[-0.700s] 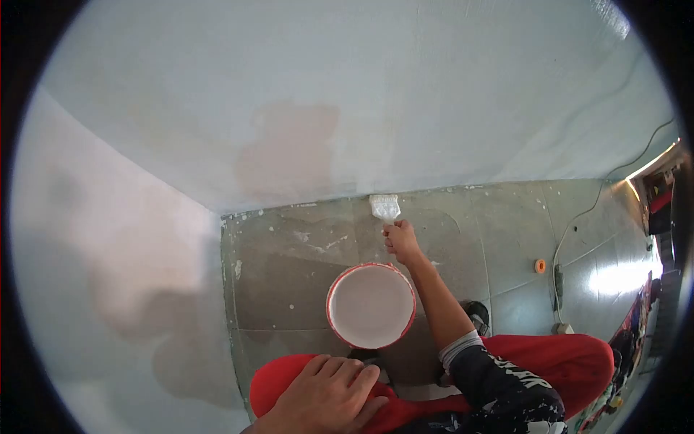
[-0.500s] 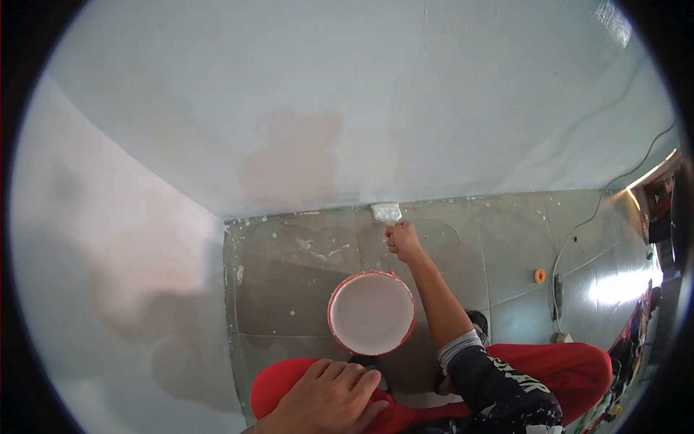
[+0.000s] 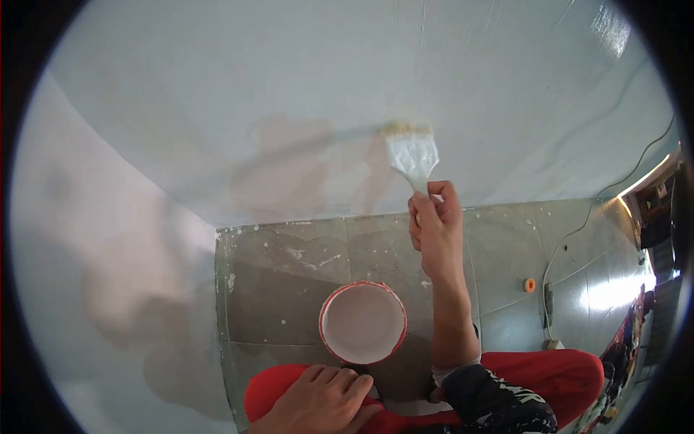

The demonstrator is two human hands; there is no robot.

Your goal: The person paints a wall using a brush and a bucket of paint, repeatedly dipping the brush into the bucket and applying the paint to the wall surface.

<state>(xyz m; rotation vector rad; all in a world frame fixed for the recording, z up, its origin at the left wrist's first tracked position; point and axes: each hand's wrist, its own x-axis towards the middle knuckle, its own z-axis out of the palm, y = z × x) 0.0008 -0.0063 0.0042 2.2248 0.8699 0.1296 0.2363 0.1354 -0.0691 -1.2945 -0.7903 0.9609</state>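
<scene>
My right hand [image 3: 437,228] grips the handle of a wide paintbrush [image 3: 413,153], its bristles up against the pale wall [image 3: 491,87] in front of me. White paint coats the brush's head. My left hand [image 3: 322,401] lies spread and holding nothing on my red-trousered knee [image 3: 271,380]. Between my knees and the wall, a red-rimmed bucket [image 3: 363,322] of white paint stands on the floor, just beyond my left hand.
Grey floor tiles [image 3: 267,311] carry paint splashes along the wall's foot. A second wall [image 3: 94,239] meets it at the left corner. To the right lie an orange tape roll [image 3: 530,286] and a cable [image 3: 567,235] with a socket block [image 3: 554,345].
My right hand has lifted the paintbrush from the wall's base, up onto the wall and slightly right. The left hand rests on the knee as before. The view has shifted a little.
</scene>
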